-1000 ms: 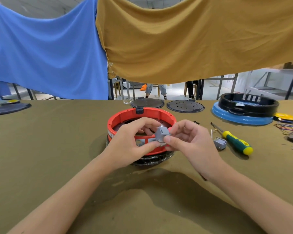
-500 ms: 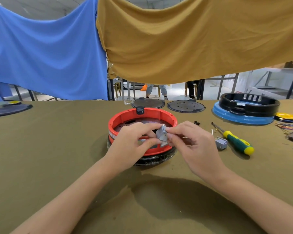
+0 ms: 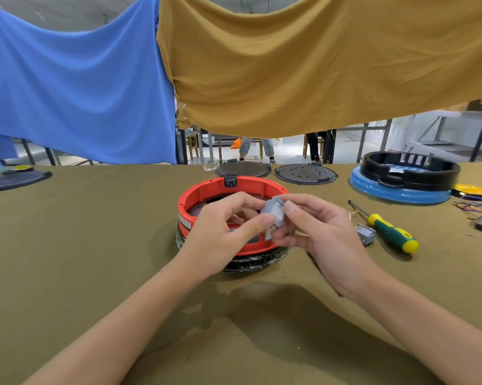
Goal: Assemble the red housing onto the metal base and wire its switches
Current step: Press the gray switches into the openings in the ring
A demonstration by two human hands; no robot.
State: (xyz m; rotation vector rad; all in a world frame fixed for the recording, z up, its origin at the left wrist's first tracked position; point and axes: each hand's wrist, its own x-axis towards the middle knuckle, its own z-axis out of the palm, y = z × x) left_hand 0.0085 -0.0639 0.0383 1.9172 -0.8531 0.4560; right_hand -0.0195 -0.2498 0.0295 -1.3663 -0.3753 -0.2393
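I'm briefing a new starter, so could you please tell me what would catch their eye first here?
Both hands meet at centre: the left hand and right hand pinch a small grey switch above the red housing. To the right on the olive table lies a green-and-yellow screwdriver.

matt red plastic housing [image 3: 206, 188], olive cloth table cover [image 3: 95, 232]

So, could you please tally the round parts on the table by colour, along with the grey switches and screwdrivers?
Red housing: 1
Dark perforated discs: 2
Black ring on blue base: 2
Grey switches, one held by both hands, one lying loose: 2
Screwdriver: 1
Total: 8
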